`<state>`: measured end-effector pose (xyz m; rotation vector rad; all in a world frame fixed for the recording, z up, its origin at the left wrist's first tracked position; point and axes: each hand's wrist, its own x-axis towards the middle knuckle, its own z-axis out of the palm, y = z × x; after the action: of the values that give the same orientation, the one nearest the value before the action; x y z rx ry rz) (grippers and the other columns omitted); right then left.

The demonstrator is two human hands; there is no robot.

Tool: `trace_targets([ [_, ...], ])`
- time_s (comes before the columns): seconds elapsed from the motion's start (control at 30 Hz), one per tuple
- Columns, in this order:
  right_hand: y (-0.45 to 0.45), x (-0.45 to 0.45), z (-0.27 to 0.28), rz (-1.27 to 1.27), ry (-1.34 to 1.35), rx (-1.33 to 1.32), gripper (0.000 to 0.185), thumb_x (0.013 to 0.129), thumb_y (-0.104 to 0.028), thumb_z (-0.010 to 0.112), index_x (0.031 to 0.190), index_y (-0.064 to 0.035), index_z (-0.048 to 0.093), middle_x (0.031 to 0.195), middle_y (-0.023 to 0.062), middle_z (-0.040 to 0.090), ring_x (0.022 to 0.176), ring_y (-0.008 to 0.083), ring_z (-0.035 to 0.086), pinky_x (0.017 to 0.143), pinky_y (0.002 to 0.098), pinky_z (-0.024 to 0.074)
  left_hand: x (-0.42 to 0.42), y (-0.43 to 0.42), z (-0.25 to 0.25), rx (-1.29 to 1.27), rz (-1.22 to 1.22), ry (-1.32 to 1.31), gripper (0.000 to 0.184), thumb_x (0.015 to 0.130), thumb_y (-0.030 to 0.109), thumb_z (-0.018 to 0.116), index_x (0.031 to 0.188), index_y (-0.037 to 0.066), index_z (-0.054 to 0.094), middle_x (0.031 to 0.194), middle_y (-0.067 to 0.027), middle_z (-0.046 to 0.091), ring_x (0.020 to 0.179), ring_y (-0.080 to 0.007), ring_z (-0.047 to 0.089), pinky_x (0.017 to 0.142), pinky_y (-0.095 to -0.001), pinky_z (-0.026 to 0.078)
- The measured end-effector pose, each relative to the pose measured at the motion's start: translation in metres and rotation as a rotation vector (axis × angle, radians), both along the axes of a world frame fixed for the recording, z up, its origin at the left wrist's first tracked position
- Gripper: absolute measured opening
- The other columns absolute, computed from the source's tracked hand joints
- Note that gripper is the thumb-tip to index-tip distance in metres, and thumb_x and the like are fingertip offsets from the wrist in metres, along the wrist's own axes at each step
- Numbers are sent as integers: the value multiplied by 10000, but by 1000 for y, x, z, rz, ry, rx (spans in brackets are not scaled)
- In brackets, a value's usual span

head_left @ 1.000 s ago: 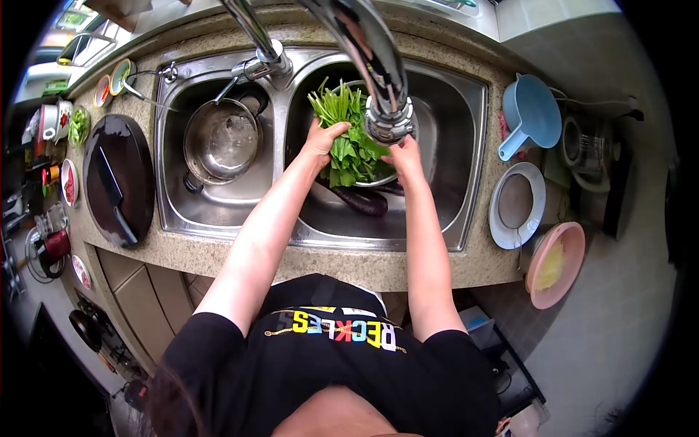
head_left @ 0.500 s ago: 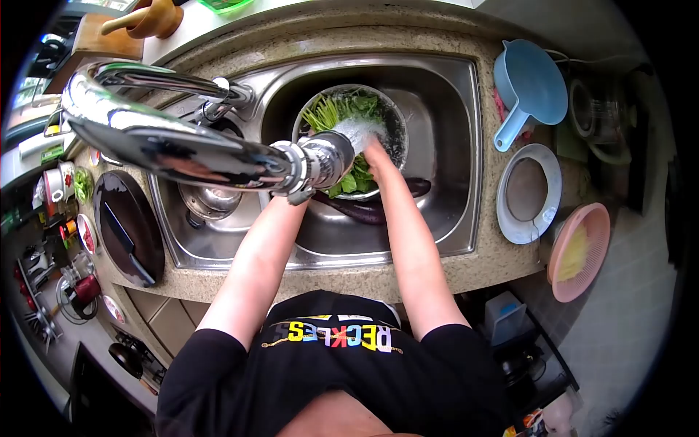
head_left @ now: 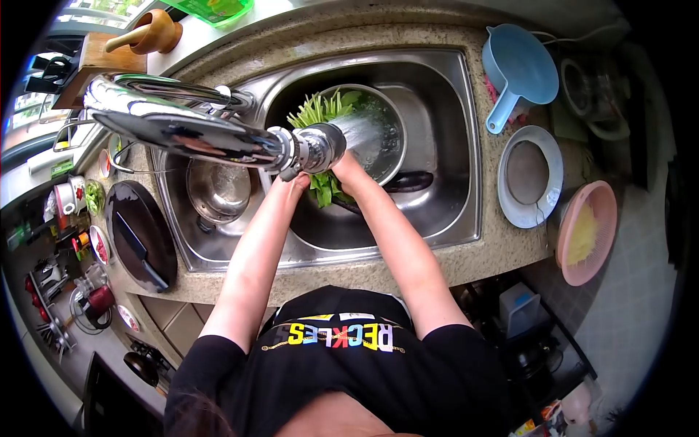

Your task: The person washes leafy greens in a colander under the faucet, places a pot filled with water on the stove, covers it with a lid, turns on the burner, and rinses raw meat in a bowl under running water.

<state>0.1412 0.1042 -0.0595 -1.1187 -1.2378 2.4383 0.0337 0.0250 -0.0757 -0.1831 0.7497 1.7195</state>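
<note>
Head view, faucet (head_left: pixel 211 138) across leafy greens (head_left: pixel 318 111), left hand (head_left: pixel 297 181) and right hand (head_left: pixel 349 171) partly hidden, cannot tell whether either grips.

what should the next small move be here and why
Perhaps ease the greens right, under the spray: the water lands in the bowl to their right, while the left hand and right hand are at the bunch, partly hidden by the faucet.

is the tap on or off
On: a white spray of water shoots from the mouth of the tap into the bowl, beside the greens.
</note>
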Motion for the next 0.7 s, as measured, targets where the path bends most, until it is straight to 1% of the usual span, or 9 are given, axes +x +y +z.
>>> trace_targets([
  [0.13, -8, -10, 47, 170, -231, 628, 498, 821, -362, 491, 1257, -123, 497, 1330, 162, 448, 1269, 389, 307, 1033, 583, 128, 11, 0, 42, -231, -102, 362, 429, 770, 212, 732, 1140, 60, 578, 1141, -69, 606, 1020, -179, 579, 905, -333, 467],
  [0.2, -10, -20, 67, 271, -483, 887, 418, 864, -369, 538, 1217, -145, 536, 1251, 121, 533, 1222, 243, 441, 1012, 421, 294, 11, 1, 67, -243, -170, 157, 446, 782, 235, 719, 1158, 50, 567, 1146, -81, 604, 1030, -190, 579, 917, -341, 464],
  [0.27, -12, -14, 74, 421, -472, 796, 463, 888, -445, 481, 1262, -172, 498, 1303, 159, 480, 1276, 297, 370, 1045, 452, 227, 8, -5, 50, -218, -216, 126, 450, 808, 277, 684, 1170, 42, 556, 1143, -93, 603, 1045, -201, 578, 923, -349, 463],
  [0.33, -20, -10, 64, 265, -372, 775, 648, 849, -519, 490, 1225, 8, 501, 1303, 358, 378, 1278, 475, 266, 1063, 597, 53, 10, -10, 32, -149, -183, 67, 445, 826, 304, 653, 1174, 44, 554, 1137, -102, 603, 1037, -210, 583, 915, -347, 470],
  [0.37, -15, -5, 74, 382, -435, 835, 601, 890, -508, 486, 1346, -125, 407, 1352, 226, 400, 1270, 395, 342, 1051, 448, 252, 12, -14, 29, -73, -191, 18, 443, 832, 300, 640, 1185, 50, 548, 1131, -116, 602, 1023, -221, 591, 903, -357, 478],
  [0.4, -11, 1, 78, 380, -434, 835, 601, 890, -508, 486, 1346, -125, 407, 1352, 226, 400, 1270, 395, 342, 1051, 448, 252, 15, -19, 36, -73, -192, 20, 443, 832, 300, 640, 1185, 50, 548, 1131, -116, 602, 1023, -221, 591, 903, -357, 478],
  [0.5, 5, 19, 90, 381, -199, 687, 763, 835, -606, 498, 1160, 84, 512, 1273, 391, 374, 1173, 474, 429, 1007, 436, 357, 18, -33, 45, -210, -99, -230, 459, 823, 279, 642, 1209, 54, 536, 1125, -125, 607, 1005, -260, 601, 883, -406, 492],
  [0.63, 21, 42, 105, 176, -180, 364, 542, 895, -451, 509, 947, 74, 633, 861, 197, 659, 850, 243, 632, 786, 350, 462, 24, -40, 64, -49, -77, -287, 513, 788, 277, 675, 1229, 59, 528, 1153, -141, 605, 995, -296, 607, 910, -447, 479],
  [0.7, 25, 51, 97, 63, -133, 274, 443, 919, -354, 506, 911, 68, 641, 822, 111, 653, 762, 149, 582, 716, 323, 467, 25, -44, 72, -14, -68, -331, 548, 776, 295, 691, 1236, 53, 519, 1168, -139, 598, 1016, -293, 598, 925, -448, 469],
])
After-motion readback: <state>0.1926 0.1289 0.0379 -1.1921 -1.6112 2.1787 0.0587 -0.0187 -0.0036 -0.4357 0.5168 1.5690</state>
